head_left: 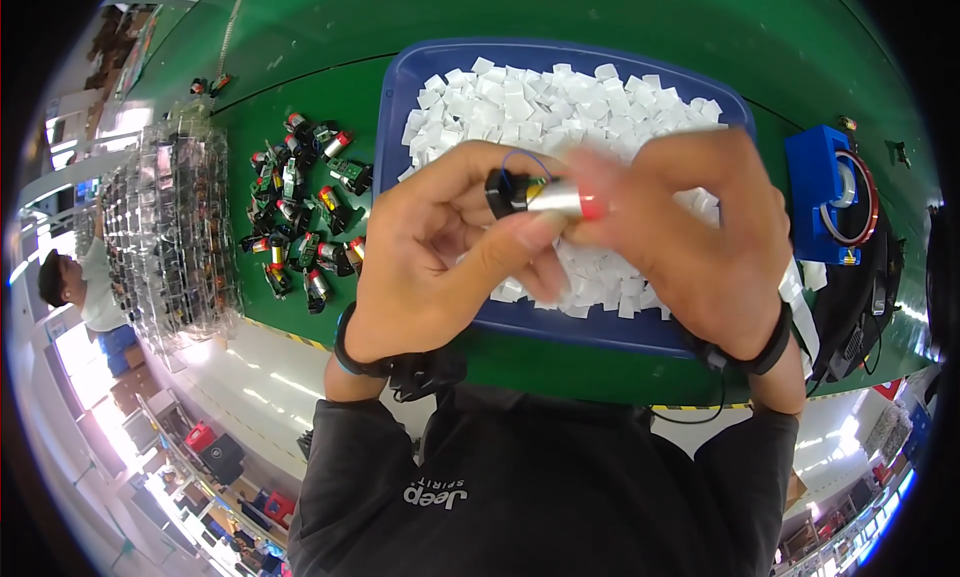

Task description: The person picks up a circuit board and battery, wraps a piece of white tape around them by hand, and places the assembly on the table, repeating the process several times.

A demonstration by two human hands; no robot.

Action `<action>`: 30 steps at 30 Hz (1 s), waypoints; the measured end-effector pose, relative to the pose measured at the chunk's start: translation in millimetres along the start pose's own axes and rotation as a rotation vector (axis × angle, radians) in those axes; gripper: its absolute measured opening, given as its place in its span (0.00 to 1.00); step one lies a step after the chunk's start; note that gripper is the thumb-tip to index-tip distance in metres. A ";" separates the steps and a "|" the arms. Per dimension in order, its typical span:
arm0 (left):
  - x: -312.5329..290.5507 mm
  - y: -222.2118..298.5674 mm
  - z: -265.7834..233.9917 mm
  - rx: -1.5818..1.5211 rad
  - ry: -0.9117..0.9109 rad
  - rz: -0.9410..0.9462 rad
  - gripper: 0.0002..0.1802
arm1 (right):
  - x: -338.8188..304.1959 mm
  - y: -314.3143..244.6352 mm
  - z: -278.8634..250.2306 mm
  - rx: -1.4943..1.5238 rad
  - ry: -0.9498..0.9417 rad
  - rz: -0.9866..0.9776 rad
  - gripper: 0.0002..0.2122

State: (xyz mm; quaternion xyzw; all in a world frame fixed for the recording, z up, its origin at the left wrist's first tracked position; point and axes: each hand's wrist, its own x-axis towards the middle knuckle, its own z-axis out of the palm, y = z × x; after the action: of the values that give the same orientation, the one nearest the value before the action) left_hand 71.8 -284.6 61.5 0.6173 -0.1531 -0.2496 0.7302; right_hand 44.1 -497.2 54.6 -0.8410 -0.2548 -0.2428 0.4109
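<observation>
In front of me, over a blue tray (560,46) heaped with small white paper-like squares (520,107), I hold a small cylindrical battery (556,199). Its body is silver with a red end at the right. A black part and a thin blue wire sit at its left end. My left hand (415,252) grips it from the left, thumb along the silver side and fingers curled behind. At the red end is my right hand (700,222), thumb and fingers drawn together. Motion blurs those fingertips, hiding whether anything else is between them.
Several batteries with green circuit boards (295,207) lie loose on the green table (300,57), left of the tray. Stacked clear plastic trays (170,227) stand farther left, near another person (95,287). Right of the tray are a blue tape dispenser (812,182) and a black object (855,312).
</observation>
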 end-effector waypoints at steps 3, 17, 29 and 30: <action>-1.4 4.1 -3.7 -0.158 -0.080 -0.151 0.15 | -2.8 4.1 -2.9 -0.103 0.017 -0.223 0.19; 1.3 5.3 -2.3 -0.186 -0.123 -0.211 0.14 | -14.7 7.5 -4.6 -0.078 0.020 -0.167 0.23; 3.2 1.4 -0.5 0.090 -0.137 -0.291 0.15 | -0.1 4.1 -11.6 0.047 -0.158 -0.002 0.14; 3.7 2.6 -0.6 0.122 -0.173 -0.307 0.15 | 0.0 2.9 -11.4 0.045 -0.159 -0.001 0.14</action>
State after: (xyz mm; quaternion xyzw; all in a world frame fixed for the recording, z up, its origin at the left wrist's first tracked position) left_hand 75.6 -285.9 63.6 0.6529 -0.1341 -0.4004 0.6288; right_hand 43.6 -508.0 59.2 -0.8480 -0.2923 -0.1696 0.4083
